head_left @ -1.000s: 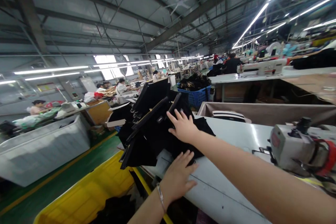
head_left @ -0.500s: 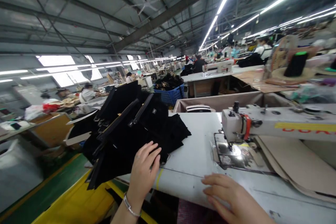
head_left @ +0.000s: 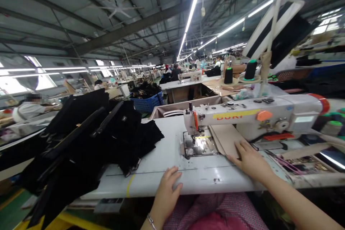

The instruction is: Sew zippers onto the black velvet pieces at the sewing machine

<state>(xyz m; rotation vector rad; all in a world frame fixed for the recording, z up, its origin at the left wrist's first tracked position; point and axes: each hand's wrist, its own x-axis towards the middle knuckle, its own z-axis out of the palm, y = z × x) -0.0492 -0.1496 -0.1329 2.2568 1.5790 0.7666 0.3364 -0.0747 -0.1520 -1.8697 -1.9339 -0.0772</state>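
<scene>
My left hand point(head_left: 166, 191) rests open on the front edge of the white sewing table point(head_left: 167, 158), fingers flat, holding nothing. My right hand point(head_left: 249, 158) lies open and flat on a brown cardboard sheet point(head_left: 225, 138) just right of the needle plate point(head_left: 198, 145). The white sewing machine point(head_left: 256, 116) stands behind that hand. A pile of black fabric bags with straps point(head_left: 88, 140) covers the left end of the table and hangs over its edge, apart from both hands.
Thread cones point(head_left: 250, 70) stand on a rack behind the machine. A blue crate point(head_left: 149, 102) of dark pieces and a beige bin point(head_left: 185, 104) sit beyond the table. Other workers sit at benches on the left and far back. Small tools lie at the right point(head_left: 302, 161).
The view swung right from the black pile to the machine. My left hand left the black fabric for the table edge. My right hand moved onto the cardboard by the needle.
</scene>
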